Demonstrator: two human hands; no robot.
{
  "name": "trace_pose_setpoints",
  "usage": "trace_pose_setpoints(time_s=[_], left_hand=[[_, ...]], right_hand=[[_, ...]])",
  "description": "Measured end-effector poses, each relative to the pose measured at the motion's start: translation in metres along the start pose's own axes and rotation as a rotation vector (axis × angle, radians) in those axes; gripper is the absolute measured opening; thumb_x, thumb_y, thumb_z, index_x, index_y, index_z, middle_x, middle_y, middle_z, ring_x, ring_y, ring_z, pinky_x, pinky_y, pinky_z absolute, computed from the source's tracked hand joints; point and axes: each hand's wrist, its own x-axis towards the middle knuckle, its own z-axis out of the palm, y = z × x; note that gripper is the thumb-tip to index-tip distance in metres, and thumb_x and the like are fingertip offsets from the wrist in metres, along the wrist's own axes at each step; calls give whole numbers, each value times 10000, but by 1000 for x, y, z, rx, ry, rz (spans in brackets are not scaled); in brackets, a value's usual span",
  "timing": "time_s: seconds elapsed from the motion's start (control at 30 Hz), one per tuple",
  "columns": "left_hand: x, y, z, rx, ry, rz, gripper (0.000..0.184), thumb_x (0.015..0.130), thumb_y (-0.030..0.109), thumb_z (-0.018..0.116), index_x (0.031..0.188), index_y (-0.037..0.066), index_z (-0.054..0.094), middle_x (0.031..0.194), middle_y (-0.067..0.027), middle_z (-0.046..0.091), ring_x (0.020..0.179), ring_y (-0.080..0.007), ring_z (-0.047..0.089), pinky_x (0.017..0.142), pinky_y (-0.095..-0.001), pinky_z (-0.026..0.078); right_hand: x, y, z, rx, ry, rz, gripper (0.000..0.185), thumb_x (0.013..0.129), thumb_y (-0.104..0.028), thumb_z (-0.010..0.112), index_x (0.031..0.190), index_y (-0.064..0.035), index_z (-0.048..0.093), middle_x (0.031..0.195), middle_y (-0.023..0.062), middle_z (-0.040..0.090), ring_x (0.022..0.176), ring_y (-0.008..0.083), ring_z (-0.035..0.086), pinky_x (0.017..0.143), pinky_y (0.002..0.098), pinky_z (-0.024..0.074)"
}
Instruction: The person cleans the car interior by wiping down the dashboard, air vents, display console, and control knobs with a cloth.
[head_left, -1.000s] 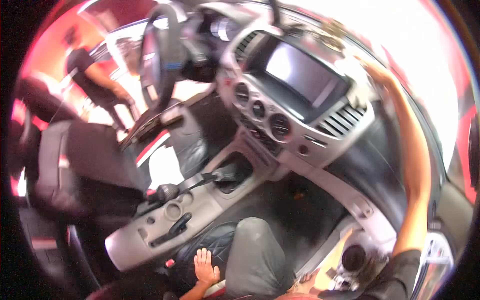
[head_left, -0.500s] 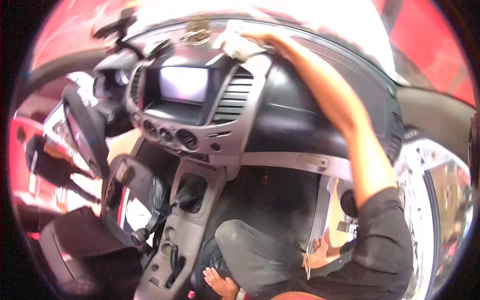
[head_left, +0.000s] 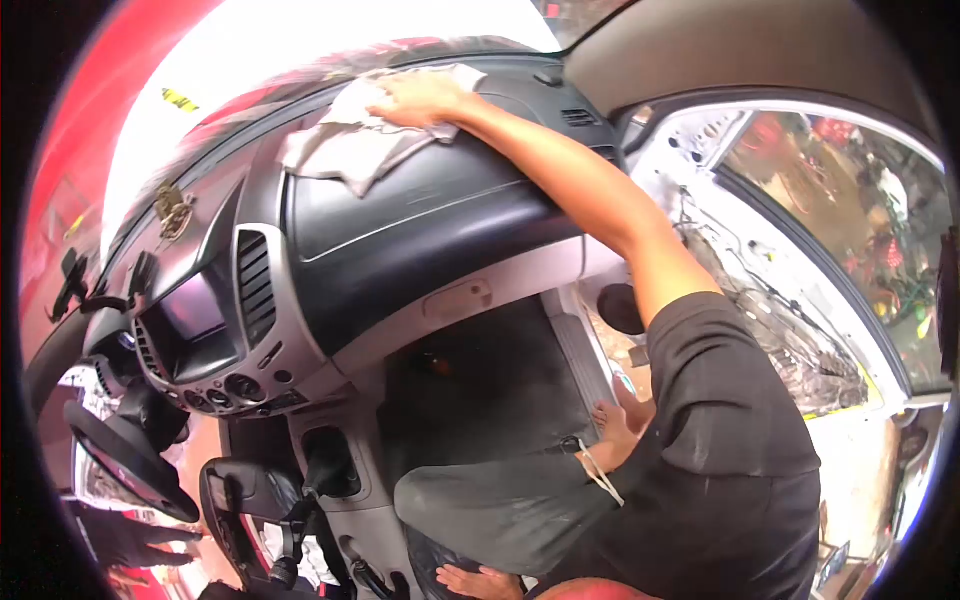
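My right hand (head_left: pixel 425 100) presses a pale grey cloth (head_left: pixel 350 145) onto the top of the dashboard (head_left: pixel 400 205), on the passenger side near the windshield. The cloth is spread out with creases, and one corner hangs toward me. My right arm reaches across from the right side of the view. At the bottom edge, my left hand (head_left: pixel 480 581) rests low beside my bent leg, fingers stretched out and holding nothing. Part of it is cut off by the frame.
A small gold-brown ornament (head_left: pixel 172 212) sits on the dashboard by the centre screen (head_left: pixel 195 305). The steering wheel (head_left: pixel 125 460) and gear lever (head_left: pixel 325 470) lie to the left. On the right, the door (head_left: pixel 790 320) stands open with its inner panel exposed. Another person (head_left: pixel 130 540) is outside, far left.
The view has swung right. My right hand has moved with the cloth from above the centre vents to the passenger side, and the bunched cloth is now spread wider.
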Motion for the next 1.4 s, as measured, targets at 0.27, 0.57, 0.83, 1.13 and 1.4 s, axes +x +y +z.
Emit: trace_pose_setpoints(time_s=[0.27,0.57,0.83,1.13,1.4], left_hand=[[28,-6,6,-61,-35,155,720,1044,471,315,1516,-69,375,1579,-264,374,1492,-446,301,1210,-572,220],[-3,-18,-6,25,-72,45,712,1054,468,300,1531,-57,360,1591,-257,360,1494,-443,299,1214,-562,213],[-4,-18,-5,41,-96,9,710,1040,464,304,1537,-42,343,1611,-240,336,1514,-432,268,1220,-568,194],[-1,-15,-11,-15,-80,26,688,1041,438,344,1538,-38,348,1602,-238,350,1506,-432,280,1220,-561,200],[-4,-14,-5,19,-14,55,746,1059,520,267,1530,-49,373,1581,-238,390,1476,-433,333,1208,-557,234]], right_hand=[[-220,45,-26,-131,405,163,776,949,-454,578,1492,69,396,1553,267,411,1474,383,358,1240,454,247],[-204,80,-31,-294,434,264,701,952,-424,580,1446,62,473,1484,271,495,1401,385,447,1192,449,315],[-198,-77,10,-184,518,-104,664,988,-459,529,1402,60,522,1490,230,500,1421,377,431,1211,460,296],[-185,-182,68,-8,378,-569,744,942,-455,622,1563,-114,397,1646,73,348,1516,280,328,1224,455,297],[-159,-101,24,-60,539,-42,601,975,-398,570,1462,-51,516,1547,130,478,1438,371,419,1194,475,334]])
